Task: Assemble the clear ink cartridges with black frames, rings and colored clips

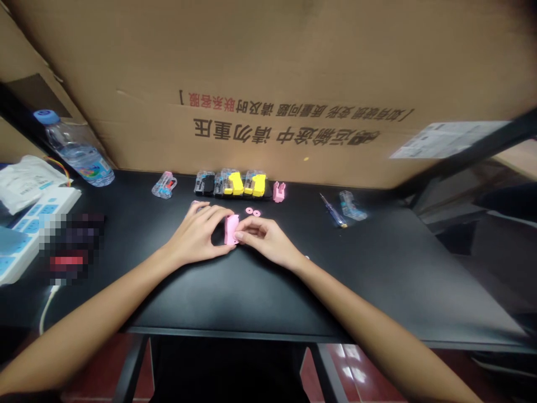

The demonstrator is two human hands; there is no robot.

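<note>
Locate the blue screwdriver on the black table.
In the head view, the screwdriver lies right of centre on the black table, beside a clear plastic part, beyond the right hand.

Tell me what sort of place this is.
Probably a makeshift small-parts assembly bench: a black table backed by cardboard, a row of plastic parts, a screwdriver, and the left hand and right hand holding a pink part.

Both bare forearms reached in from the lower corners and converged toward the middle. The left hand (197,238) lay palm down, its fingers (216,214) curled forward (thumb low beneath them). The right hand (268,240) faced it, thumb and forefinger pinched together, the fingertips of both hands nearly meeting.
</note>
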